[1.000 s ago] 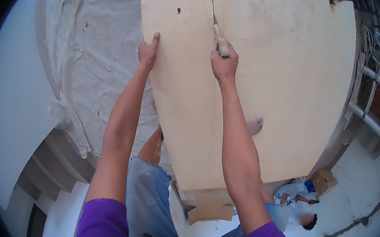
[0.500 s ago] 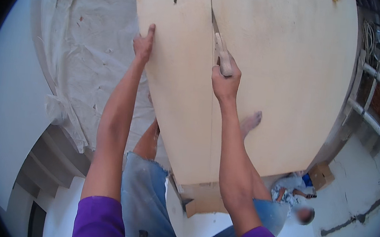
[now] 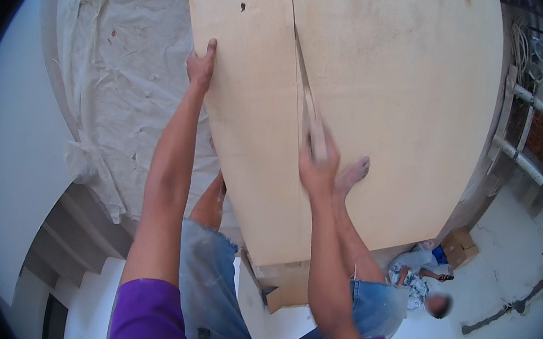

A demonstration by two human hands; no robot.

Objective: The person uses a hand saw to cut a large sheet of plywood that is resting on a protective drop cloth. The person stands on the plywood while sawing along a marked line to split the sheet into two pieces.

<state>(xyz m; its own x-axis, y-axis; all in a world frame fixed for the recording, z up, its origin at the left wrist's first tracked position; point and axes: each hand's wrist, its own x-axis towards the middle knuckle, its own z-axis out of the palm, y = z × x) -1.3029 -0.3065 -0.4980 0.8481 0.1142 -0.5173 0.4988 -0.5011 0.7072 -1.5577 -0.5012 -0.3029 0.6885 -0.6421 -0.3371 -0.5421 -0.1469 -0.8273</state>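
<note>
A large pale wooden board (image 3: 397,103) lies under my arms, split lengthwise by a narrow cut. My right hand (image 3: 318,168) is closed around the light handle of a hand saw (image 3: 306,80), whose blade sits in the cut; hand and handle are blurred by motion. A thin line runs down the board below the cut toward its near edge. My left hand (image 3: 201,66) grips the board's left edge, thumb on top and the other fingers hidden beneath. My bare right foot (image 3: 354,173) rests on the board beside my right forearm.
Wrinkled white sheeting (image 3: 122,81) covers the floor at left, with grey steps (image 3: 80,229) nearer me. A ladder-like frame (image 3: 539,141) and coiled cable (image 3: 520,47) lie at right. A person (image 3: 416,274) sits at lower right near a cardboard box (image 3: 459,247).
My right hand has drawn the saw back toward me, so more of the blade shows above the cut. My left hand keeps its hold on the board's edge.
</note>
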